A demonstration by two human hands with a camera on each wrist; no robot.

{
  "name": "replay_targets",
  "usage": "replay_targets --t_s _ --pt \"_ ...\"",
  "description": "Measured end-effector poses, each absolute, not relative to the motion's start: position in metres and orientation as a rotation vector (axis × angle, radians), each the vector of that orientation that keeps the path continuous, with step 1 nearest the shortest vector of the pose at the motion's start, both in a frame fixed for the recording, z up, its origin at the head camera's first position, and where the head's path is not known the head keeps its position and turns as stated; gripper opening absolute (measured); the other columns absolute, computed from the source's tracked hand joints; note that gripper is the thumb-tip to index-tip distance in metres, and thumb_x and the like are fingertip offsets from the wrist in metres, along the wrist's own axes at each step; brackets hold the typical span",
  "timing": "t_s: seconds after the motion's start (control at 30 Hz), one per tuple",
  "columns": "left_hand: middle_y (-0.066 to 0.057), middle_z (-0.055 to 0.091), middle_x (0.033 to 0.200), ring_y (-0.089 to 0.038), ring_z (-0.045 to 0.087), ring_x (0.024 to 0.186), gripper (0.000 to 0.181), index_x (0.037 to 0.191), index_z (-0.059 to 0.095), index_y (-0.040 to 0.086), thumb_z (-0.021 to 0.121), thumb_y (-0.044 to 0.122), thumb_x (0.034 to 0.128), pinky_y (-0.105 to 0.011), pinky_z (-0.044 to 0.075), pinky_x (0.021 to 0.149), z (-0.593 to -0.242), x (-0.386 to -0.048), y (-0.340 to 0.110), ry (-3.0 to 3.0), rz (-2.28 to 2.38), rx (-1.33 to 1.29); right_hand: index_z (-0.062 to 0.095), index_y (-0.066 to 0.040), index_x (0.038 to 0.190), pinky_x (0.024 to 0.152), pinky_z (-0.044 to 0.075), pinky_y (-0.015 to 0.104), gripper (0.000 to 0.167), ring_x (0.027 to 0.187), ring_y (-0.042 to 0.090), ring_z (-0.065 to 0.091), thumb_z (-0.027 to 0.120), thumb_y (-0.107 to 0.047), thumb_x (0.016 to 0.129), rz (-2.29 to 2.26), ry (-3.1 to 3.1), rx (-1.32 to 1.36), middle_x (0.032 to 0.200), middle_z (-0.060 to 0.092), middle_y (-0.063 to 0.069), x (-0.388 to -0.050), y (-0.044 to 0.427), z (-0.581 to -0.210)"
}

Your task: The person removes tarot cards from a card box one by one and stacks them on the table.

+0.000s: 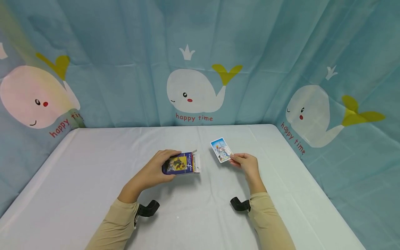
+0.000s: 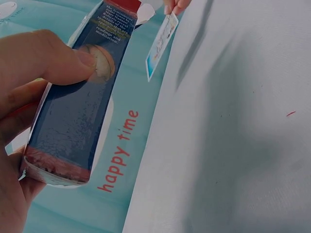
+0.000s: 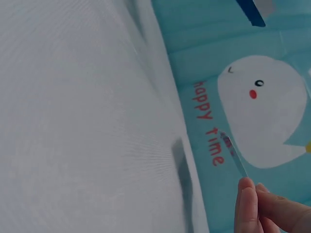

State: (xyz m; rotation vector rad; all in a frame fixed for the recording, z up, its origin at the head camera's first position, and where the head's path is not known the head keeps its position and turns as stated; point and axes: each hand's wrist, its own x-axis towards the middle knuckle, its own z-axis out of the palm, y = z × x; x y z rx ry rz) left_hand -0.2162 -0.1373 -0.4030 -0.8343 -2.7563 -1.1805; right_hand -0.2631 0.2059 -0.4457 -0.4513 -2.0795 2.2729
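Note:
My left hand (image 1: 158,167) grips a dark blue tarot card box (image 1: 179,163) from its left end, thumb along the lower side. The box's right end is open, with a flap sticking out. In the left wrist view the box (image 2: 80,111) shows small printed text and a red end, and the thumb presses its narrow side. To the right, my right hand (image 1: 247,165) pinches a picture card (image 1: 221,150) by its lower right corner, tilted above the table. In the right wrist view the card (image 3: 234,155) appears nearly edge-on between thumb and fingers.
A white cloth covers the table (image 1: 193,215). Behind it and along both sides hangs a blue curtain (image 1: 125,69) printed with whales and "happy time". Black wrist-worn devices (image 1: 149,209) sit at both sleeve cuffs. Shadows of the hands fall on the cloth.

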Motion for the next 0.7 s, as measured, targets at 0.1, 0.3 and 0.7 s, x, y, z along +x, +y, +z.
replay_targets --t_s 0.1,0.3,0.7 --pt "-0.011 0.053 0.144 -0.032 0.044 0.131 0.073 0.144 0.050 0.011 0.079 0.009 0.0775 -0.052 0.043 0.101 -0.403 -0.216 -0.137 -2.752 -1.171 -0.841 0.063 0.015 0.108 0.065 0.058 0.021 0.021 0.063 0.009 0.071 0.066 0.005 0.090 2.297 -2.042 -0.517 0.072 0.070 0.003 -0.265 0.203 -0.449" --pt "-0.010 0.053 0.144 -0.031 0.045 0.130 0.072 0.144 0.050 0.011 0.079 0.009 0.0778 -0.052 0.044 0.101 -0.403 -0.216 -0.137 -2.753 -1.175 -0.843 0.059 0.017 0.116 0.069 0.058 0.021 0.029 0.064 0.009 0.071 0.065 0.005 0.090 2.364 -1.980 -0.625 0.073 0.069 0.003 -0.271 0.196 -0.455" --pt "-0.010 0.052 0.144 -0.030 0.046 0.128 0.073 0.145 0.050 0.013 0.079 0.010 0.0780 -0.050 0.044 0.099 -0.404 -0.216 -0.137 -2.765 -1.154 -0.846 0.060 0.016 0.121 0.071 0.057 0.020 0.032 0.068 0.008 0.071 0.064 0.003 0.092 2.313 -2.039 -0.704 0.077 0.071 0.004 -0.272 0.187 -0.459"
